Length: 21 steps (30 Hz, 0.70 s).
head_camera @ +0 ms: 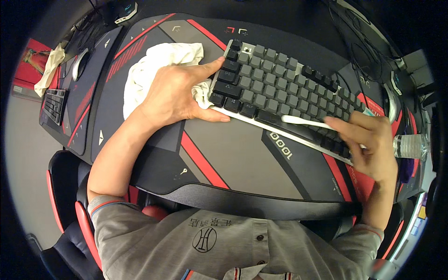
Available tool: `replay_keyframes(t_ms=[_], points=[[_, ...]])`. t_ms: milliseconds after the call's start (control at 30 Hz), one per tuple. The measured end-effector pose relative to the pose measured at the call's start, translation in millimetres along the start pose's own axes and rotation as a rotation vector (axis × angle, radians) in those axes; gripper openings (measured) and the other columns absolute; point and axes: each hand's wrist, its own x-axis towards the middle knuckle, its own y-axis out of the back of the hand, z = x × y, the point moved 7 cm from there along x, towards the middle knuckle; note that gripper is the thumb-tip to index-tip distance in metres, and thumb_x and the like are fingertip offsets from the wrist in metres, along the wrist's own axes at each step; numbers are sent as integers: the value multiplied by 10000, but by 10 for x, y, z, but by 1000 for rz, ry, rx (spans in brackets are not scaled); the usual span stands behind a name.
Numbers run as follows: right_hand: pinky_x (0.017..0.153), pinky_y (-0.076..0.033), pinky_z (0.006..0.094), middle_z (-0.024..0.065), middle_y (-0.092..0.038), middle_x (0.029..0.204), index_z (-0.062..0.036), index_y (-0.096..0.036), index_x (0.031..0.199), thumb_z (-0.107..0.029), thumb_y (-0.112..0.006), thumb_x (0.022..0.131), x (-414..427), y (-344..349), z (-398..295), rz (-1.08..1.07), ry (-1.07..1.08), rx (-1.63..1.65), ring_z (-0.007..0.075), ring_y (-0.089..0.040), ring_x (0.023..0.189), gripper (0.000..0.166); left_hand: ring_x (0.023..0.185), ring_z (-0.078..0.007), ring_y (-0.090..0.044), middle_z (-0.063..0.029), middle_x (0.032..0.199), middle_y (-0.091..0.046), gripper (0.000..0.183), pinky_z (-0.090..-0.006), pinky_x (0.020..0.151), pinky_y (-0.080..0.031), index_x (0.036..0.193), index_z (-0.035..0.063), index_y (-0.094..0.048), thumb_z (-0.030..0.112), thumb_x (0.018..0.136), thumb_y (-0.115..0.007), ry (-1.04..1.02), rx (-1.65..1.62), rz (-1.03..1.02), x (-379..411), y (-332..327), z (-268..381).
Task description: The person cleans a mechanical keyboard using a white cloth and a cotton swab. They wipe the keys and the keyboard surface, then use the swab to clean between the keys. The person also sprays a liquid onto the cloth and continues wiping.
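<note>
A mechanical keyboard point(273, 84) with grey and black keys lies slanted on the patterned desk mat. My left hand point(175, 91) grips its left end, thumb along the near edge and index finger at the far corner. Between that palm and the keyboard a white cloth point(157, 57) is bunched up, spreading out beyond the hand. In my right hand point(367, 143), slightly blurred, is a slim white stick-like tool point(304, 121), probably a brush. Its wider tip lies over the space bar; whether it has bristles there cannot be told.
A clear plastic bottle point(410, 146) lies at the right, near a mouse point(389, 103) and tangled cables point(358, 56). On the left are a second keyboard point(54, 106), another mouse point(80, 64) and a crumpled pale cloth or paper point(50, 70). Chairs point(66, 189) stand by the desk.
</note>
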Motion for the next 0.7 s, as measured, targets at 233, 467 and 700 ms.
replay_keyframes(t_ms=[233, 467, 700], points=[[494, -380, 376, 85, -515, 672, -120, -767, 1183, 25, -726, 789, 29, -121, -27, 44, -21, 30, 263, -521, 536, 421, 980, -302, -745, -225, 1053, -740, 1034, -351, 897, -536, 1416, -17, -594, 415, 558, -976, 38, -7, 3, -7, -10, -13], [509, -391, 389, 126, -549, 636, -68, -791, 1114, 87, -694, 694, -395, 320, 221, -83, -202, 46, 288, -560, 556, 458, 842, -355, -730, -225, 928, -731, 992, -370, 792, -554, 1383, 14, -632, 465, 563, -960, -30, -30, 61, 60, -6, 19], [514, -411, 400, 125, -536, 677, -60, -754, 1196, 101, -666, 741, -332, -32, 62, -36, -144, 77, 278, -550, 560, 490, 735, -316, -705, -197, 836, -706, 995, -356, 732, -536, 1401, 15, -622, 443, 571, -965, -58, 15, 84, -18, -7, -13]])
